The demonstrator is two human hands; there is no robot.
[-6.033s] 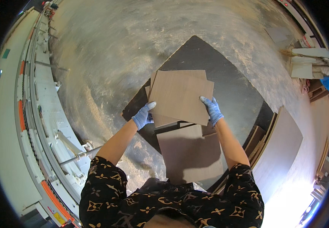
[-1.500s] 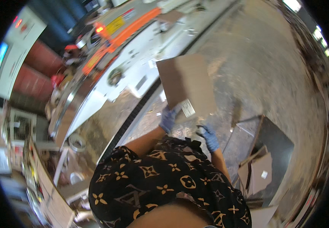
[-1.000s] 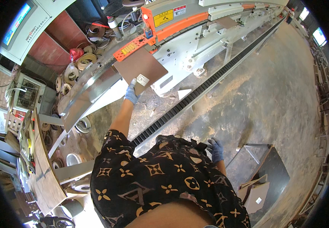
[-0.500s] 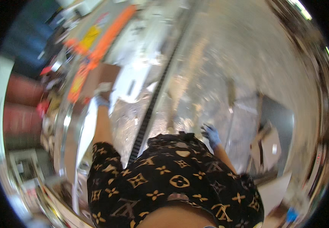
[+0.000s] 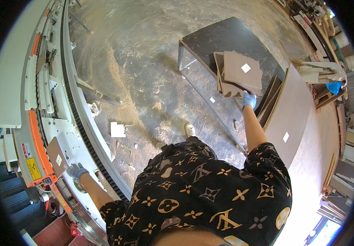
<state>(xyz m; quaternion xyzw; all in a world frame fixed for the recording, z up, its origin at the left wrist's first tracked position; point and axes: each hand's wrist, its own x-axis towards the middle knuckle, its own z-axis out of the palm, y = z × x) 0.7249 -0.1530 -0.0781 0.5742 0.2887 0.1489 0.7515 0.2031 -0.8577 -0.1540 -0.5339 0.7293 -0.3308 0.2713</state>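
My left hand (image 5: 77, 171), in a light blue glove, is at the near end of a brown board (image 5: 56, 155) with a small white label. That board lies on the machine's white bed. The fingers are stretched out and touch or nearly touch the board's edge. To the right, my gloved right hand (image 5: 249, 100) grips the near edge of a brown board (image 5: 242, 74) with a white label. It tops a loose stack of similar boards on a black-topped table (image 5: 209, 35). The fingertips are partly hidden by the board's edge.
At left runs a long machine with an orange rail (image 5: 40, 137) and black cable chain (image 5: 76, 96). A large brown panel (image 5: 293, 110) leans by the table's right side. A white scrap (image 5: 118, 129) lies on the dusty floor. Wood offcuts (image 5: 320, 71) are piled farther right.
The view has swung right toward the table. My right hand, earlier free in front of me, is now at the stacked boards. My left hand remains by the board on the machine.
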